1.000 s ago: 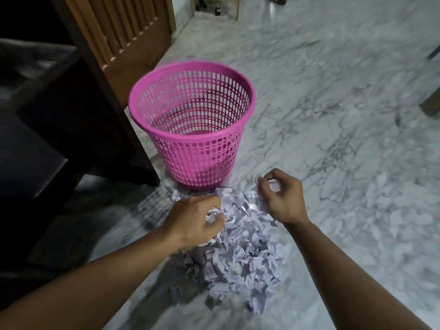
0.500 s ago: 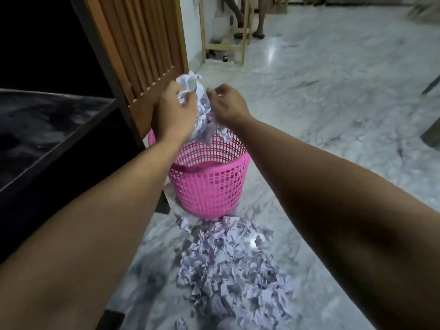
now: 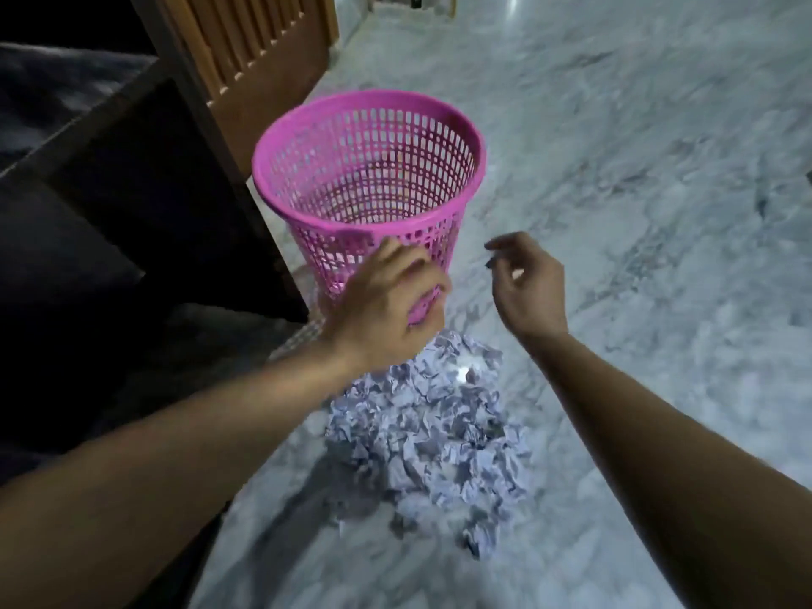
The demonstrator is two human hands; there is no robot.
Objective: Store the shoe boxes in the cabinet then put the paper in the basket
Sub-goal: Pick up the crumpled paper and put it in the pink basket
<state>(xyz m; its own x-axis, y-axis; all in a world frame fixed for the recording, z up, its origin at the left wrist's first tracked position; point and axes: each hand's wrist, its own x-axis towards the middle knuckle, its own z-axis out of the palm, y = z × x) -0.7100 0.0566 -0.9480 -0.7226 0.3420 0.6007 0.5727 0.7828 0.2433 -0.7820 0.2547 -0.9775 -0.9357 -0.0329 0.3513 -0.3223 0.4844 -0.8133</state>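
The paper (image 3: 428, 437) is lying in a crumpled heap on the marble floor (image 3: 637, 178), just in front of the basket (image 3: 369, 178) and on the near side of it. The heap is pale lilac-white, made of many small scrunched pieces, with a few stray bits at its near edge. The pink basket is standing upright on the floor beyond the heap, its mesh wall showing through; whether any paper is lying inside it cannot be told from this view.

The left hand (image 3: 386, 301) is hovering above the far end of the heap, in front of the basket's lower wall. It is blurred, its fingers are loosely curled, and no paper is showing in it. The right hand (image 3: 529, 285) is hanging beside it, to the right of the basket and above the floor, with its fingers apart and relaxed, thumb and forefinger slightly bent, holding nothing. Both bare forearms are reaching in from the near edge.

To the left of the basket the cabinet (image 3: 145, 182) is sitting dark and open, with its slatted wooden door (image 3: 263, 59) standing behind the basket.
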